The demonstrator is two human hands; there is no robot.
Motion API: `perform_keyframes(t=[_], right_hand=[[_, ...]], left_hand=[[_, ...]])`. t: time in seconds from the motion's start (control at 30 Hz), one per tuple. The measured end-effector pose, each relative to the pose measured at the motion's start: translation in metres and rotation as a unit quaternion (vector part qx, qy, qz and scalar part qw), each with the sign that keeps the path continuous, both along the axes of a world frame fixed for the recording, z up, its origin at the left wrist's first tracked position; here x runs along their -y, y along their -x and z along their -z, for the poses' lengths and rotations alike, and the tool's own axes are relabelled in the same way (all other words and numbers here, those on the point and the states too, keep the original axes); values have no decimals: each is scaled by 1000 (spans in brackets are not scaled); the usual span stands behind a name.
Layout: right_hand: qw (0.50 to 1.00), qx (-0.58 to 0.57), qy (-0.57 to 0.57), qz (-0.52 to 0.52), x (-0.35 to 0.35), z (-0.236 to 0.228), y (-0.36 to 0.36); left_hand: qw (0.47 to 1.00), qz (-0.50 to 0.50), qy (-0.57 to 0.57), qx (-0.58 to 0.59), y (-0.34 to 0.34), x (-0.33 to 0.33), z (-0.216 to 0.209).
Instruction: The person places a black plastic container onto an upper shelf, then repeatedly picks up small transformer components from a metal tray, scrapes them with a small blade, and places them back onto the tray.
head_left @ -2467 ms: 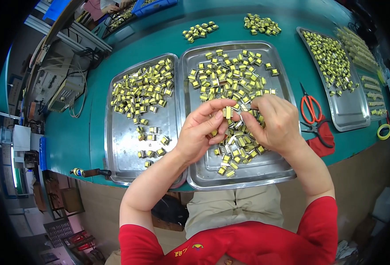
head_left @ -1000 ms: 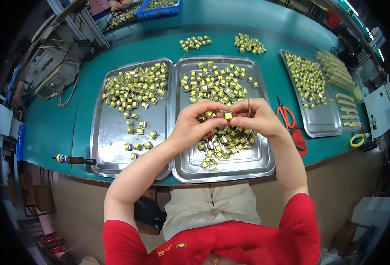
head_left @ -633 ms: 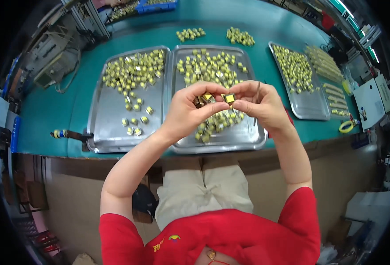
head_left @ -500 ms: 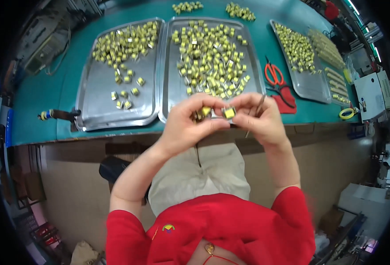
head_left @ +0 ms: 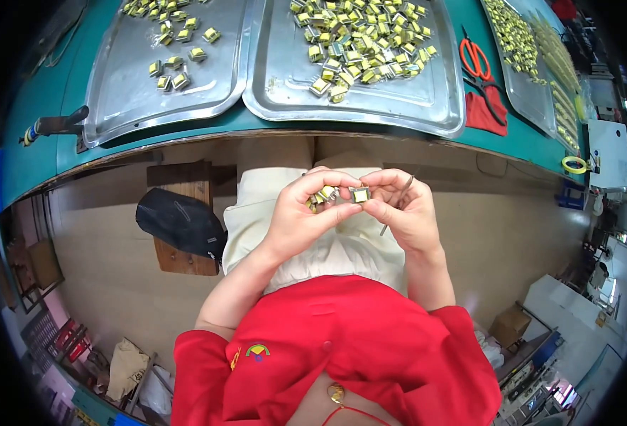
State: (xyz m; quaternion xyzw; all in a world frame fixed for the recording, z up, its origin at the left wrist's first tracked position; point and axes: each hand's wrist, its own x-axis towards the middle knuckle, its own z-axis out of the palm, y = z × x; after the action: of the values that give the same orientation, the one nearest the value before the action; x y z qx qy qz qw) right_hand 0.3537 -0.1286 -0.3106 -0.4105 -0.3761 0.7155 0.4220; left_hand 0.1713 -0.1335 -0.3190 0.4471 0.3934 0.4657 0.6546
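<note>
Between both hands, over my lap and just off the table's near edge, is a small transformer point(head_left: 359, 194) with a yellow-taped middle and metal pins. My left hand point(head_left: 295, 216) is closed, its thumb and index fingertip at the left side of this piece. More small transformers point(head_left: 320, 197) are tucked in its curled fingers. My right hand point(head_left: 413, 216) pinches the same piece from the right. A thin metal tool point(head_left: 384, 228) also lies in the right hand, passing between its fingers; its exact kind cannot be made out.
On the green table point(head_left: 65, 160) stand a left metal tray point(head_left: 207, 85) and a middle metal tray point(head_left: 278, 96), both bearing many transformers. Orange-handled scissors point(head_left: 475, 60) and dark-handled pliers point(head_left: 487, 96) lie by a red cloth point(head_left: 485, 122). A black bag point(head_left: 178, 220) rests on a wooden stool point(head_left: 185, 259).
The view has shifted, so the table and trays sit higher in it and my hands now show over my lap. Both hands keep hold of the transformer, which has turned slightly.
</note>
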Motion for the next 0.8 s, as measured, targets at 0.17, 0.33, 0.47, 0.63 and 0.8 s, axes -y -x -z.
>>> perform_keyframes(t=[0.17, 0.33, 0.47, 0.63, 0.8], right_hand=[[1000, 1, -2, 10, 5, 1, -1], [1000, 25, 9, 2, 6, 0, -5], [1000, 27, 13, 3, 7, 1, -7], [999, 29, 16, 4, 7, 4, -8], [994, 94, -42, 32, 8, -2, -6]], left_hand=[[1000, 1, -3, -7, -1, 2, 5], [1000, 10, -3, -6, -5, 1, 10], [1000, 16, -3, -13, -5, 0, 11], [999, 26, -11, -28, -6, -1, 13], [999, 39, 3, -11, -8, -4, 12]])
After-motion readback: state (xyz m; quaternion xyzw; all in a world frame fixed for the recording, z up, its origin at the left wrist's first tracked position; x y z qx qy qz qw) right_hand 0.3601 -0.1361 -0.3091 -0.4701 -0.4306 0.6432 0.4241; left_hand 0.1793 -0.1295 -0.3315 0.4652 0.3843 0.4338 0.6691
